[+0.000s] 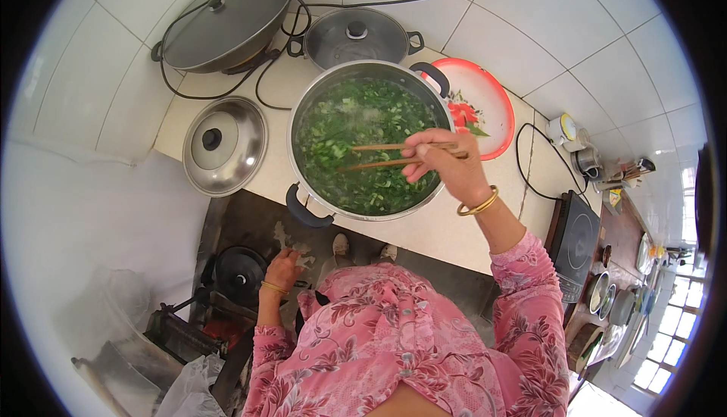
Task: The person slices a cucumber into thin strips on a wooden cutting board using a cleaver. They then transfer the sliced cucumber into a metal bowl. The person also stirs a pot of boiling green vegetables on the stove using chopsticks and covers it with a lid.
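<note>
A large metal pot [333,208] with black side handles stands on the tiled counter before me, full of liquid and chopped green leaves [369,133]. My right hand [444,161] is over the pot's right side and holds a pair of wooden chopsticks [383,147]; their tips are at the greens left of the middle. My left hand [284,269] hangs below the counter's edge, near a black round lid [241,276]. Its fingers are partly curled, and whether it holds anything is not plain. A steel lid with a glass centre [250,150] lies left of the pot.
Behind stand a lidded wok [227,30] and a glass-lidded pan [335,36], with a black cable [258,84] looped about them. A red-rimmed enamel plate [500,104] sits right of the pot. Farther right are an induction cooker [580,235] and several bowls.
</note>
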Tool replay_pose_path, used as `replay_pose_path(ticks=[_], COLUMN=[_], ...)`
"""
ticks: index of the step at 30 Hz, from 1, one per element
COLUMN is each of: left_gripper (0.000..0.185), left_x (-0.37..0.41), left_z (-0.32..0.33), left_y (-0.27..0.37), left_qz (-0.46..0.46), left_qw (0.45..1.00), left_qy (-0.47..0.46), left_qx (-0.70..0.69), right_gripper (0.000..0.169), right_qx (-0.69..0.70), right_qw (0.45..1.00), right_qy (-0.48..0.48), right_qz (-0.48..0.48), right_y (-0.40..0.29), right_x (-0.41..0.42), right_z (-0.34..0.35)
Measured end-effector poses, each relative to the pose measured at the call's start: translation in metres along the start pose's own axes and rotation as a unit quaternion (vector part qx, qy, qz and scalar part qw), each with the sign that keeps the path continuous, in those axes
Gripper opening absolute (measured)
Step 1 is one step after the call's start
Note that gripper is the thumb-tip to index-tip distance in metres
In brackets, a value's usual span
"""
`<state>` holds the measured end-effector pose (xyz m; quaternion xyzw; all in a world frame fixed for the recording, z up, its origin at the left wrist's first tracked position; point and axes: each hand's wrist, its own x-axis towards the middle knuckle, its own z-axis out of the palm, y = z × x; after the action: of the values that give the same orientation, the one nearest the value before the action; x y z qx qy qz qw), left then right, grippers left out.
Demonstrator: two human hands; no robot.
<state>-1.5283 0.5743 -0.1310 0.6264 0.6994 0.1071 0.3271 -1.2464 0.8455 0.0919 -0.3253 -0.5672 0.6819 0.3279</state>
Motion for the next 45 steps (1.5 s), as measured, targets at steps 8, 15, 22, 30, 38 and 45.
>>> replay_pose_path(ticks=[8,15,22,30,38,45], left_gripper=[0.044,0.041,0.042,0.041,0.040,0.038], left_x=[-0.002,0.010,0.005,-0.026,-0.039,-0.023], left_z=[0.010,0.005,0.007,0.018,0.015,0.013], left_y=[-0.004,0.013,0.023,0.022,0.014,0.014], left_qz=[-0.031,-0.027,-0.031,-0.049,-0.059,-0.035], left_qw=[0.999,0.999,0.999,0.999,0.998,0.999], left_qy=[-0.018,-0.040,-0.033,-0.010,0.014,-0.019], left_qx=[-0.011,0.006,0.023,-0.006,-0.024,-0.022], right_gripper=[0.016,0.018,0.017,0.021,0.022,0.024], right_qx=[-0.044,-0.166,-0.211,-0.092,-0.110,0.084], right_qw=[0.993,0.983,0.972,0.979,0.991,0.993], right_qy=[-0.063,-0.009,0.096,0.143,0.017,0.073], right_qz=[0.085,0.077,-0.041,-0.116,-0.080,0.033], right_y=[0.018,-0.010,0.012,0.059,-0.008,0.051], right_x=[-0.038,-0.038,-0.005,0.056,0.046,0.047], right_z=[-0.017,-0.080,-0.087,-0.041,-0.002,0.009])
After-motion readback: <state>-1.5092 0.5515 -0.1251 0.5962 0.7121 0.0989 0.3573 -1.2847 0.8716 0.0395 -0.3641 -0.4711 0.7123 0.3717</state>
